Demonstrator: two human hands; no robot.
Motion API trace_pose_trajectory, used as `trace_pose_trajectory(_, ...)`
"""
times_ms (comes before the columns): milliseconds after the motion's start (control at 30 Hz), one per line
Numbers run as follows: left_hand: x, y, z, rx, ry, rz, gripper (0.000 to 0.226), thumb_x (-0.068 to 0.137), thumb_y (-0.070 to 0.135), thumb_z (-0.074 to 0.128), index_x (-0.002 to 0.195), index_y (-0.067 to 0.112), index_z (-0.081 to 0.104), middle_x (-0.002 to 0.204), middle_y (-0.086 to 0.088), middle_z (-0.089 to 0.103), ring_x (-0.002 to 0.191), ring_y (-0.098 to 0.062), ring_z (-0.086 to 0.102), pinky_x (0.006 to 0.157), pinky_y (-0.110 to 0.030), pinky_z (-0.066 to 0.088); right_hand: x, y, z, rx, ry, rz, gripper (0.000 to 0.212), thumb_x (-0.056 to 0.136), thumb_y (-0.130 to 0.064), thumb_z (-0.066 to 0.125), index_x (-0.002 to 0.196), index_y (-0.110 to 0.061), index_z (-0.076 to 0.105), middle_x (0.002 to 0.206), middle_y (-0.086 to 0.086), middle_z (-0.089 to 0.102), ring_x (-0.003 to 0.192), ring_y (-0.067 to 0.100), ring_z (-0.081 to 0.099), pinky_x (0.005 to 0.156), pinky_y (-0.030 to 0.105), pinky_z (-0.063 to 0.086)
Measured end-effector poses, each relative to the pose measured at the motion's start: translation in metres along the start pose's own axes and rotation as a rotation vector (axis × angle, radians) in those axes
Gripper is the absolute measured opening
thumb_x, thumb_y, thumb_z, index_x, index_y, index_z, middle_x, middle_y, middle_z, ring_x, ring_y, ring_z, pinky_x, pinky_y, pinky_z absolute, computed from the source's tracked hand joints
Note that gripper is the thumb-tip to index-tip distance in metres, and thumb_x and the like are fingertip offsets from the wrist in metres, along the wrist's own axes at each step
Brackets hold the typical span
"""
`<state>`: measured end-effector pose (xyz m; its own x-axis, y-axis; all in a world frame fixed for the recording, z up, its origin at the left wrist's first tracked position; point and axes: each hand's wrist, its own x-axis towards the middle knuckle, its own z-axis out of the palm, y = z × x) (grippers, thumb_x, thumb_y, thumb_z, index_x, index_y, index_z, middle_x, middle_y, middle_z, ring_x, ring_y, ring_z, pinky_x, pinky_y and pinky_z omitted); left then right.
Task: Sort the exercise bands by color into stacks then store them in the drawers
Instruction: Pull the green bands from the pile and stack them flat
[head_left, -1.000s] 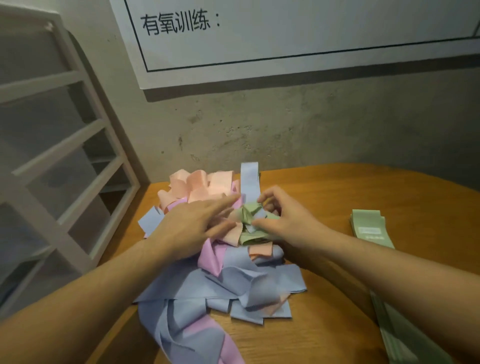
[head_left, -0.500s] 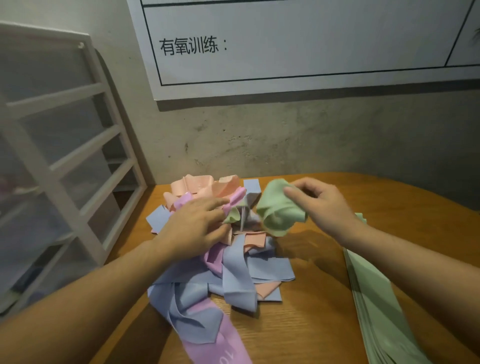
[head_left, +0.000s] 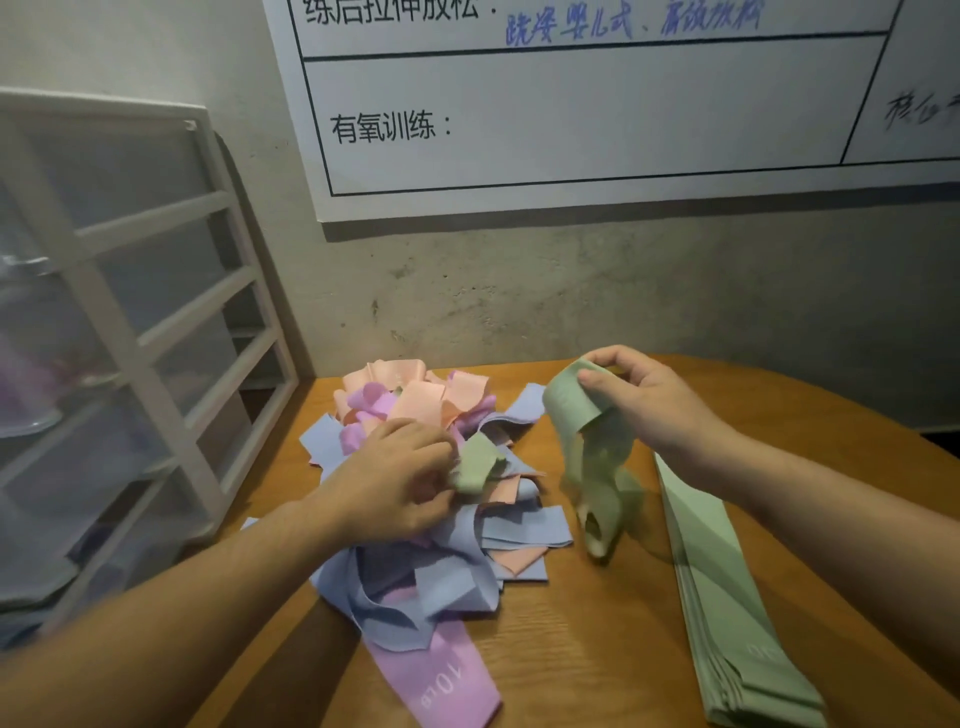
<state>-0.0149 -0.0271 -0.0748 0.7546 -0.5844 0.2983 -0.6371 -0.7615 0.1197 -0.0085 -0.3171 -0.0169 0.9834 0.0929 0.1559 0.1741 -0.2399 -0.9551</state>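
The right hand (head_left: 647, 400) has a pinching grip on a pale green stretchy band (head_left: 587, 447), which hangs twisted above the wooden bench (head_left: 597, 649). Beside and below it lies a flat stack of green bands (head_left: 727, 597). Across from it, the left hand (head_left: 395, 478) pinches a second green band (head_left: 475, 462) atop the tangled heap of blue, pink and peach bands (head_left: 431, 545). Beyond that heap stands a white-framed drawer unit (head_left: 135, 332).

My right hand (head_left: 641, 402) now lifts the green band (head_left: 587, 452) clear of the mixed pile (head_left: 447, 509); a second ago it was bunched among the others, and now it hangs unfurled between the pile and the green stack (head_left: 727, 597). My left hand (head_left: 400, 483) has gone from pressing flat to pinching another green band (head_left: 475, 462).
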Motion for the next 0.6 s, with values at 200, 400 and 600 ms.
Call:
trace_pose_trajectory(200, -0.01, 0.029, -0.009, -0.109, 0.025, -0.087, 0.039, 0.086, 0.057, 0.047, 0.105, 0.028, 0.065, 0.107, 0.015, 0.062, 0.106, -0.003, 0.052, 0.111, -0.035, 0.034, -0.024, -0.032, 0.009, 0.009, -0.136, -0.031, 0.006, 0.098, -0.029, 0.064, 0.098, -0.025, 0.069, 0.092, 0.002, 0.069, 0.083, 0.018, 0.061, 0.068, 0.03, 0.047)
trace_pose_trajectory(400, -0.004, 0.083, -0.037, -0.723, 0.159, -0.225, 0.06, 0.085, 0.067, 0.053, 0.133, 0.031, 0.053, 0.131, 0.018, 0.057, 0.125, 0.001, 0.052, 0.105, -0.028, 0.046, -0.05, -0.063, 0.013, 0.045, -0.203, -0.075, 0.009, 0.098, -0.028, 0.063, 0.102, -0.021, 0.067, 0.095, 0.004, 0.068, 0.083, 0.017, 0.062, 0.064, 0.026, 0.051)
trace_pose_trajectory(600, 0.001, 0.136, -0.067, -1.059, 0.275, -0.266, 0.038, 0.084, 0.043, 0.067, 0.112, 0.02, 0.061, 0.099, 0.013, 0.071, 0.097, -0.006, 0.068, 0.089, -0.028, 0.056, -0.073, -0.081, 0.007, 0.086, -0.214, -0.082, 0.009, 0.099, -0.021, 0.06, 0.105, -0.017, 0.064, 0.092, 0.005, 0.068, 0.083, 0.023, 0.063, 0.073, 0.037, 0.051)
